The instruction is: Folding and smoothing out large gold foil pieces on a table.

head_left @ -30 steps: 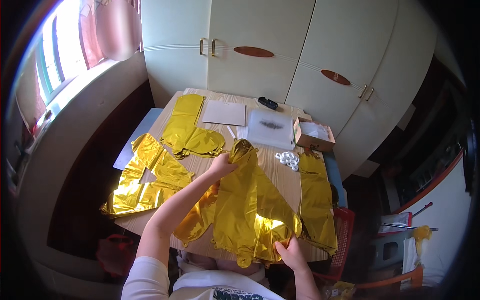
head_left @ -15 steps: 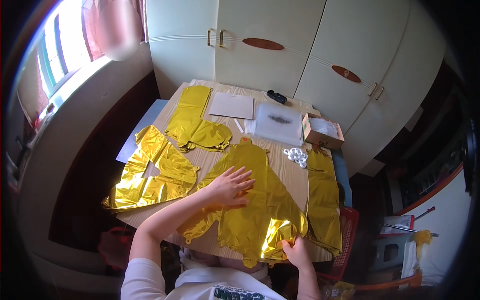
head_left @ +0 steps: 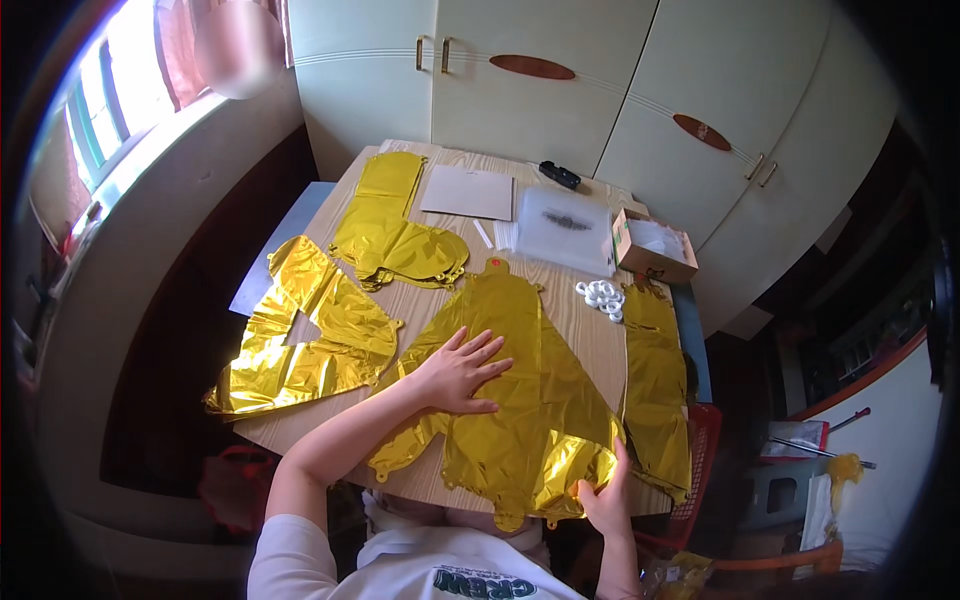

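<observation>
A flat, uninflated gold foil balloon (head_left: 500, 330) lies in front of me, its lower edge at the table's near side. My left hand (head_left: 464, 374) rests on its middle, palm down with the fingers spread. At its lower right corner my right hand (head_left: 607, 492) grips the foil between thumb and fingers, and the foil there is creased and shiny. More flat gold foil balloons lie around it: one with a triangular opening (head_left: 345, 372) to the left, a stack (head_left: 385, 215) at the far left, and a long one (head_left: 655, 385) to the right.
On the wooden table (head_left: 570, 305) are a pile of white rings (head_left: 602, 297), a carton (head_left: 655, 250) holding clear plastic, a translucent plastic bag (head_left: 565, 240), a pale card (head_left: 468, 192), thin white strips (head_left: 506, 236) and a black object (head_left: 559, 175). A red basket (head_left: 697, 470) stands beside the right edge.
The right hand has moved slightly up and right, and the balloon's lower right corner lies more spread out. My left hand stays flat on the foil. The whole view has shifted a little.
</observation>
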Motion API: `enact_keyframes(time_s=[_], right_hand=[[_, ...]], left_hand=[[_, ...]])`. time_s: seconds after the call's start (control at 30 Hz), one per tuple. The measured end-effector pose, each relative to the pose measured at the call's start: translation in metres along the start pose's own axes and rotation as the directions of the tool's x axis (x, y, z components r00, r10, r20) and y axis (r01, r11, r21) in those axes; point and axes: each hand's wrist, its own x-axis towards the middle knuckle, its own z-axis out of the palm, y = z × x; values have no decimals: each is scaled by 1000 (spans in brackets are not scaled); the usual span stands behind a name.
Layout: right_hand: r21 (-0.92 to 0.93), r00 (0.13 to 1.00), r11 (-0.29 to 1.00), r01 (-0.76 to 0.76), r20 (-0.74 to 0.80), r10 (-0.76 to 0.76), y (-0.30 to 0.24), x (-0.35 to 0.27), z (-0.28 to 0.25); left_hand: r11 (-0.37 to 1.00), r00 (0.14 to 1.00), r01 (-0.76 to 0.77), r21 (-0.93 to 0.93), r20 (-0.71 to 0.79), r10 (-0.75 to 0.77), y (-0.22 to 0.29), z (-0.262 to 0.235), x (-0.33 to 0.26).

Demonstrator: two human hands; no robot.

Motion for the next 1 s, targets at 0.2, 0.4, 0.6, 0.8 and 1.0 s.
enact_keyframes(time_s=[0.2,0.4,0.6,0.8,1.0], right_hand=[[-480,959,840,254,9,-284,-19,14,-18],[-394,933,845,360,172,-317,-34,59,-4],[-361,800,722,590,383,-462,-23,123,41],[-412,793,687,598,425,-436,11,170,72],[-380,828,749,542,393,-400,27,181,77]], left_hand=[[1000,1000,1,-17,10,-1,-1,1,0],[1000,1000,-5,-13,-22,5,-1,2,-1],[1000,1000,-5,-9,-31,5,0,2,-1],[1000,1000,-10,-7,-20,10,0,3,1],[1000,1000,19,20,-11,-19,2,3,-2]])
